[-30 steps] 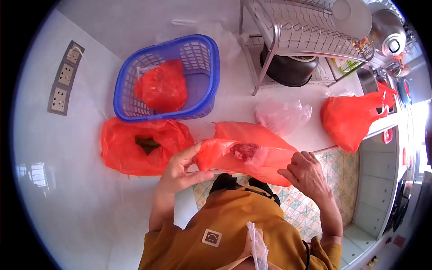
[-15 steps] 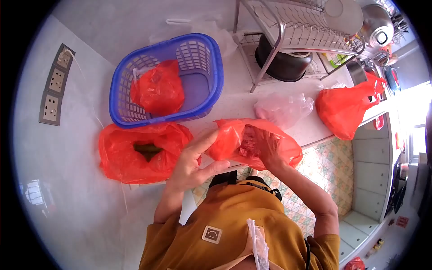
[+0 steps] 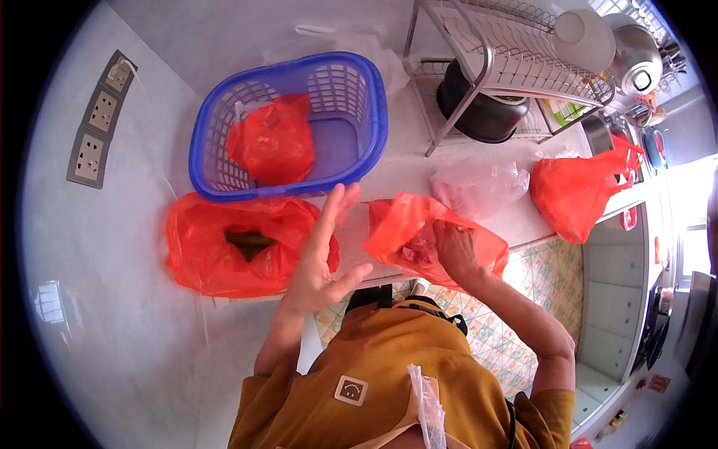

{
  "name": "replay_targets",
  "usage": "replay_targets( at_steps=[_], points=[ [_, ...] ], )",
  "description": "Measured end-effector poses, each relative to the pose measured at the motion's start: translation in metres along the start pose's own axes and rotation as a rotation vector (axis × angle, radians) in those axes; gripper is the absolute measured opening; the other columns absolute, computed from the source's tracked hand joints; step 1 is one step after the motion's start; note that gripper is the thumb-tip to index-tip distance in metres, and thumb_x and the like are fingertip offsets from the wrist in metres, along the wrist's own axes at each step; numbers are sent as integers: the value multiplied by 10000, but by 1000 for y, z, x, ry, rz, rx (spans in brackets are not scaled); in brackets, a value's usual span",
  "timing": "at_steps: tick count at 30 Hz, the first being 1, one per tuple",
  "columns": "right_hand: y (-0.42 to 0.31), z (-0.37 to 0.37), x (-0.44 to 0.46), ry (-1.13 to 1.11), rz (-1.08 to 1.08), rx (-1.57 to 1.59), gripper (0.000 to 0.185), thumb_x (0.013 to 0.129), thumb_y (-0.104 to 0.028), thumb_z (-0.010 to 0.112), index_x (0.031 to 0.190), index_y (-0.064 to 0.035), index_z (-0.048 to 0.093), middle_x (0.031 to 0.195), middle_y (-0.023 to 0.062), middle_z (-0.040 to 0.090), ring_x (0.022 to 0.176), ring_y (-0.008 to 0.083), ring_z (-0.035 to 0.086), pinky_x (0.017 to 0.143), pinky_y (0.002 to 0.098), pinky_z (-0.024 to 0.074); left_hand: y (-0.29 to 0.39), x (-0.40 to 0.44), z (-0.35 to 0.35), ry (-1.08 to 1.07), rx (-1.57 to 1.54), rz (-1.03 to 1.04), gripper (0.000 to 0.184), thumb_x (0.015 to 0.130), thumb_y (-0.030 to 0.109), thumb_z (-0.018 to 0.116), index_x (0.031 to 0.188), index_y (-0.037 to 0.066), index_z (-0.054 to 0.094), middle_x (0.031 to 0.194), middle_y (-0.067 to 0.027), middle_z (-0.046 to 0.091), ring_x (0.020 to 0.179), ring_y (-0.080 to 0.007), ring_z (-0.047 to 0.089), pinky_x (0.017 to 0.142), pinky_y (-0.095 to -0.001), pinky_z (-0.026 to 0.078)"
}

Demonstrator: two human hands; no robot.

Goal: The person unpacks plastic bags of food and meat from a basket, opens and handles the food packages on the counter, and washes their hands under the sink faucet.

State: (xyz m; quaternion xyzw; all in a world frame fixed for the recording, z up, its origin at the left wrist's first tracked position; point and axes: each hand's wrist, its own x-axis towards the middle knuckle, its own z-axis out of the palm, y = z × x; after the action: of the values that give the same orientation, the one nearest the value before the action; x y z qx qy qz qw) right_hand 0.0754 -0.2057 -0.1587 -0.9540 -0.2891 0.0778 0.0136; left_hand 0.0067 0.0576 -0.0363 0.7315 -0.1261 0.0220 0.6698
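Observation:
My left hand (image 3: 318,262) is held up between two red plastic bags, its fingers spread and nothing in it. My right hand (image 3: 458,251) is inside the mouth of the middle red plastic bag (image 3: 400,217), fingers bent and bunched, their tips hidden. Beside it in that bag lie pinkish-red pieces (image 3: 420,247) that look like raw meat. To the left, another red plastic bag (image 3: 198,247) gapes around something dark green (image 3: 249,243). Just behind the middle bag sits a pale, translucent plastic bag (image 3: 479,187).
A blue plastic basket (image 3: 365,142) with a red bundle (image 3: 273,146) in it stands behind the left bag. A metal dish rack (image 3: 479,63) with a dark pot (image 3: 486,112) is at the back. Another red bag (image 3: 572,194) sits at the counter's right.
My left hand has come away from the middle bag's edge and lifted, fingers straighter. My right hand's fingers, spread before, are now bent inside the bag, whose mouth has shifted.

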Motion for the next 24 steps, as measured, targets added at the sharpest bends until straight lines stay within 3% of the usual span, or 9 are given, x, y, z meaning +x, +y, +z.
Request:
replay_targets(
  at_steps=[2, 4, 6, 8, 11, 14, 19, 21, 24],
  points=[
    [2, -24, 9, 26, -11, 117, 311, 801, -60, 494, 1102, 16, 492, 874, 179, 601, 805, 343, 597, 624, 440, 462, -11, -12, 8, 63, 37, -10, 1024, 695, 62, 712, 1459, 42, 31, 1486, -192, 190, 1380, -272, 208, 1116, -403, 166],
    [7, -43, 11, -108, 111, 463, 311, 894, -143, 401, 1171, -42, 500, 922, 202, 610, 867, 358, 600, 720, 445, 477, -34, -27, 16, 45, 111, -73, 1031, 700, 80, 712, 1458, 46, 14, 1493, -193, 162, 1383, -281, 195, 1118, -406, 163],
    [9, -49, 9, -106, 60, 427, 305, 853, -57, 417, 1142, -28, 509, 957, 206, 607, 897, 374, 590, 733, 435, 480, -67, -29, 25, 27, 183, -134, 1039, 705, 98, 712, 1458, 50, -2, 1500, -195, 133, 1386, -291, 182, 1120, -409, 160],
    [5, -46, 8, 180, -99, 481, 365, 801, 2, 456, 1162, -15, 503, 960, 208, 600, 901, 379, 583, 745, 427, 480, -103, -21, 43, 66, 565, -192, 1047, 696, 195, 732, 1456, 45, 28, 1503, -182, 129, 1390, -315, 161, 1126, -432, 132],
    [13, -41, 23, 119, -214, 468, 421, 745, 45, 479, 1161, -2, 528, 897, 210, 602, 877, 382, 589, 750, 415, 485, -159, 0, 56, 26, 828, -152, 1025, 712, 313, 707, 1441, 15, 50, 1459, -233, 194, 1365, -382, 170, 1103, -513, 123],
    [7, -72, 26, -13, -189, 625, 271, 765, 22, 508, 1025, 33, 582, 930, 212, 627, 864, 381, 603, 771, 398, 483, -190, 8, 54, -89, 812, -80, 993, 717, 414, 673, 1440, 27, 113, 1456, -217, 221, 1362, -385, 176, 1080, -566, 104],
    [-4, -148, 2, 31, -130, 836, 246, 768, 26, 461, 981, 40, 583, 870, 180, 627, 794, 297, 615, 739, 344, 482, -161, 17, 59, -119, 687, -142, 753, 724, 335, 675, 1349, 60, 358, 1422, -161, 329, 1330, -324, 282, 1070, -568, 123],
    [11, -166, -20, 19, -40, 965, 226, 786, 12, 416, 950, 29, 570, 799, 105, 602, 732, 176, 578, 700, 291, 466, -166, 17, 67, -265, 426, -174, 682, 744, 290, 680, 1318, 60, 393, 1378, -156, 389, 1297, -267, 345, 1052, -496, 226],
    [28, -208, -61, -2, 130, 1024, 263, 780, 30, 421, 999, 26, 567, 791, 122, 597, 753, 174, 585, 707, 308, 464, -146, 21, 93, -427, 99, -258, 620, 778, 261, 674, 1299, 53, 412, 1332, -148, 448, 1243, -212, 422, 1002, -411, 356]
  ],
)
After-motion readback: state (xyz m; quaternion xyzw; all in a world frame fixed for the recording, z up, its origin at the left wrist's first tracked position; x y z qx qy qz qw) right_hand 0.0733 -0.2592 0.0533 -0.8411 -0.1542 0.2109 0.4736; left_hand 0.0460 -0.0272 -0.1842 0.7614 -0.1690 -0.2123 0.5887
